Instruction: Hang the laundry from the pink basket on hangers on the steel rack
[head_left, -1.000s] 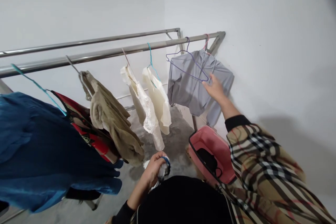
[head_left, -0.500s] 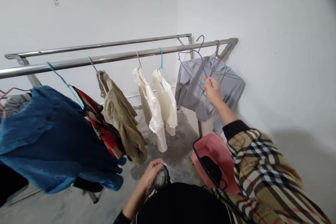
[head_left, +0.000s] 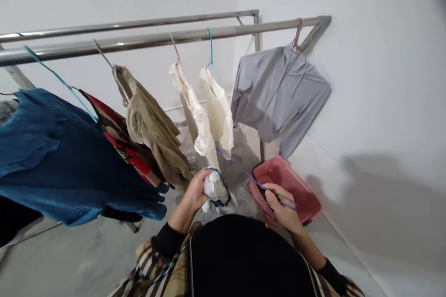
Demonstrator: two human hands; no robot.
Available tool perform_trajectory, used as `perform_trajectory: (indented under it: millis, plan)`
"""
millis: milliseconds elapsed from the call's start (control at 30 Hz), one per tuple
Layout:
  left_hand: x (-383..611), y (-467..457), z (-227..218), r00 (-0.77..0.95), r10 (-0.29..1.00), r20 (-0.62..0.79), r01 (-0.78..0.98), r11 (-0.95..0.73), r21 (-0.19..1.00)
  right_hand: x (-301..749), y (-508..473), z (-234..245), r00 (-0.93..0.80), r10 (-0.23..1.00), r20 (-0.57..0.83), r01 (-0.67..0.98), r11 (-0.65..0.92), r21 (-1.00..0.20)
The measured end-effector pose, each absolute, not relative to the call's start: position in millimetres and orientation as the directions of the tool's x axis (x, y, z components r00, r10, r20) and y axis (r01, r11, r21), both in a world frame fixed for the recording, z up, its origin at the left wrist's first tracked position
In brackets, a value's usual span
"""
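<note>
My left hand (head_left: 196, 191) is closed on a bunched white garment (head_left: 215, 189) with a dark blue edge, low in front of my body. To its right, my right hand (head_left: 283, 204) grips a purple clothes hanger (head_left: 240, 165), whose far end points up and left toward the hanging white clothes. A bit of green shows by my right fingers. Below and behind that hand sits a pink basket (head_left: 310, 197) with a dark rim. How the white garment is folded inside my left fingers is hidden.
A metal clothes rack (head_left: 139, 42) spans the view. On it hang a blue shirt (head_left: 69, 148), a red patterned garment (head_left: 121, 144), an olive garment (head_left: 149, 125), a lacy white top (head_left: 200, 125), a cream top (head_left: 219, 111) and a grey hooded jacket (head_left: 278, 88). White walls stand behind.
My right hand has come down from the rack with the purple hanger. The white garment in my left hand is lifted and shows more. The view has tilted downward.
</note>
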State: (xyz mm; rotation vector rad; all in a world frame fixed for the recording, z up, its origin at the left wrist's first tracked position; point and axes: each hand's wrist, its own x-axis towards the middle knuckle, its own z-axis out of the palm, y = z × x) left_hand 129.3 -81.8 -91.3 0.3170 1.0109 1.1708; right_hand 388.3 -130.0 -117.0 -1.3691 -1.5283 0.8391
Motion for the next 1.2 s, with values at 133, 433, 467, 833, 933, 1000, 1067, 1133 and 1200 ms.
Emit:
perform_trajectory:
  millis: [133, 433, 467, 833, 933, 1000, 1067, 1133, 1200]
  plan:
    - [134, -73, -90, 0.000, 0.896, -0.443, -0.626, 0.346, 0.699, 402, -142, -104, -0.062, 0.976, 0.208, 0.456, 0.213, -0.864]
    - [129, -66, -91, -0.045, 0.946, -0.320, -0.536, 0.247, 0.807, 411, -153, -103, -0.151, 0.988, 0.046, 0.420, 0.106, -0.901]
    - [129, -67, -92, -0.034, 0.956, -0.291, -0.502, 0.235, 0.832, 408, -150, -105, -0.183, 0.982, 0.038, 0.405, 0.110, -0.908]
    - [132, -91, -79, 0.505, 0.856, 0.109, 0.734, -0.492, 0.468, 350, -110, -117, -0.144, 0.981, 0.127, 0.356, 0.171, -0.919]
    - [129, -92, -62, 0.523, 0.839, 0.149, 0.818, -0.543, 0.190, 350, -103, -117, -0.132, 0.978, 0.165, 0.347, 0.201, -0.916]
    - [125, -90, -54, 0.576, 0.799, 0.169, 0.799, -0.595, 0.086, 353, -98, -114, -0.123, 0.978, 0.166, 0.344, 0.199, -0.918]
    - [122, -87, -50, 0.628, 0.763, 0.154, 0.766, -0.641, 0.053, 356, -92, -110, -0.156, 0.976, 0.149, 0.326, 0.193, -0.925]
    - [120, -86, -51, 0.636, 0.761, 0.128, 0.759, -0.647, 0.071, 359, -85, -108, -0.206, 0.969, 0.140, 0.292, 0.197, -0.936]
    - [120, -86, -54, 0.605, 0.786, 0.126, 0.782, -0.617, 0.091, 361, -80, -107, -0.187, 0.961, 0.203, 0.251, 0.246, -0.936]
